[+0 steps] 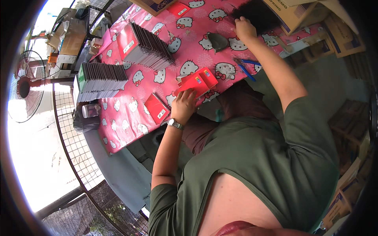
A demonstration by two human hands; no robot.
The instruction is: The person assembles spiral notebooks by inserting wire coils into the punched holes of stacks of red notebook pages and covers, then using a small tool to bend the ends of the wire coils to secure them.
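My left hand point(184, 105), with a watch on its wrist, grips the near edge of a red notebook point(193, 85), its fingers bent over the cover. Under and beside that one lies another red notebook point(210, 78). To the left rests a red spiral notebook point(156, 107), apart from my hand. My right hand point(245, 29) reaches far across the table to a heap of thin black binding coils point(262, 15). Its fingers are drawn together at the heap's left edge; what they hold is too small to tell. Blue-handled pliers point(247, 67) lie nearer me.
A tall stack of red spiral notebooks point(145, 49) and a green-topped stack point(100, 78) stand at the left on the pink patterned tablecloth point(130, 126). A dark grey curved piece point(217, 42) lies mid-table. Cardboard boxes point(293, 15) stand at the far right; a fan point(24, 86) is at left.
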